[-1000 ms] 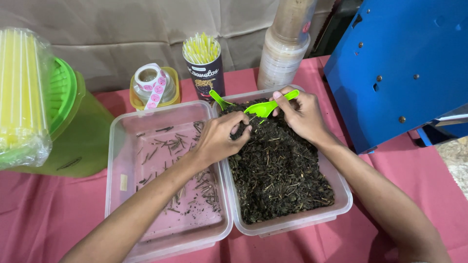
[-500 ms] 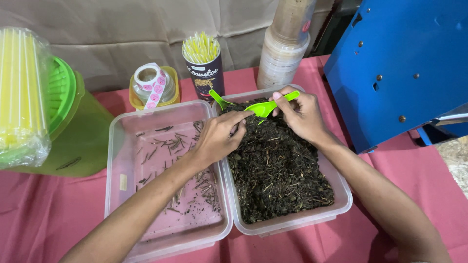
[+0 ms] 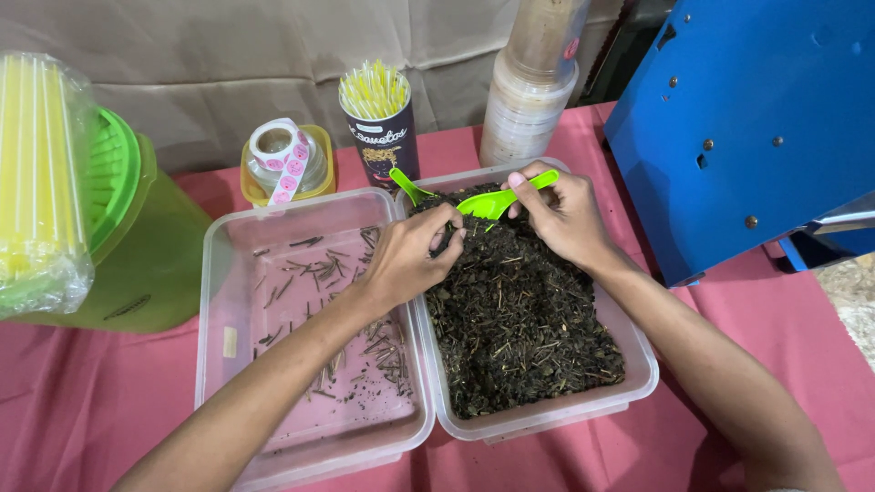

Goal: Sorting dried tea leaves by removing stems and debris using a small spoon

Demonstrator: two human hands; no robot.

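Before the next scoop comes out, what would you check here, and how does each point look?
1. Right hand grips the green scoop: ok.
2. Left hand at the dark dried leaves; whether it pinches anything: cannot tell.
3. Right tub filled with leaves: ok.
4. Left tub has bare floor among its few stems: ok.
5. Second green scoop stuck in the leaves, apart from both hands: ok.

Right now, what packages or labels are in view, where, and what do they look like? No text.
Sticker roll: back left, on a yellow tub; white tape with pink round stickers.
Dark cylindrical can: back centre, printed label, holds yellow straws.
Bag of straws: far left, clear plastic, yellow-green contents.
Stacked clear cups: back right of centre, brownish contents, small pink sticker.
No screens or signs.
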